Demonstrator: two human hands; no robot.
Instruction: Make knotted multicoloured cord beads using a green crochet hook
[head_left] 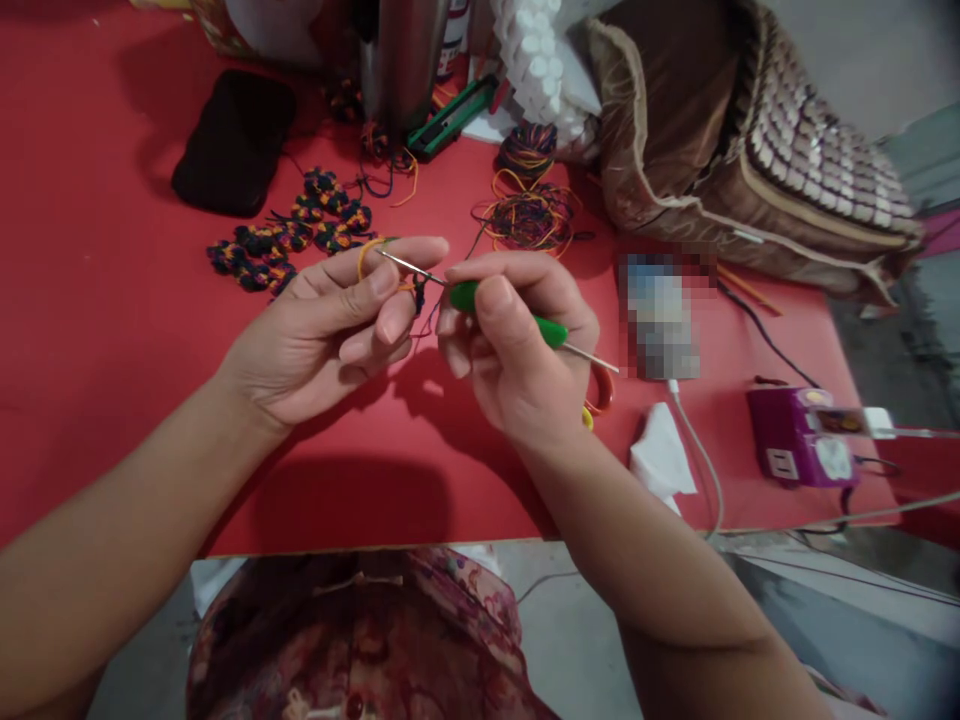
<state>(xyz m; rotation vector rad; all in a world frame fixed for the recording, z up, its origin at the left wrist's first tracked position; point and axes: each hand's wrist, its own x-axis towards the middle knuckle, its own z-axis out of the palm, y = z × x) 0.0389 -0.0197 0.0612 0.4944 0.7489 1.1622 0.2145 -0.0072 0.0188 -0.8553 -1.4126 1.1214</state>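
My right hand [510,340] is closed around a crochet hook [551,333] with a green handle, its metal tip pointing left. My left hand [337,325] pinches a small dark crochet piece [418,292], with multicoloured yarn looped over the forefinger. The hook's tip meets the yarn between the two hands. Both hands hover above a red table [112,350]. Finished dark, orange and blue crochet pieces [289,232] lie just beyond my left hand.
A tangle of multicoloured yarn [529,205] lies at the back centre. A black pouch [234,140], a steel flask [401,65], a brown bag [742,150], a phone [660,315] on a cable, a white tissue [661,455] and a purple power strip [802,437] stand around.
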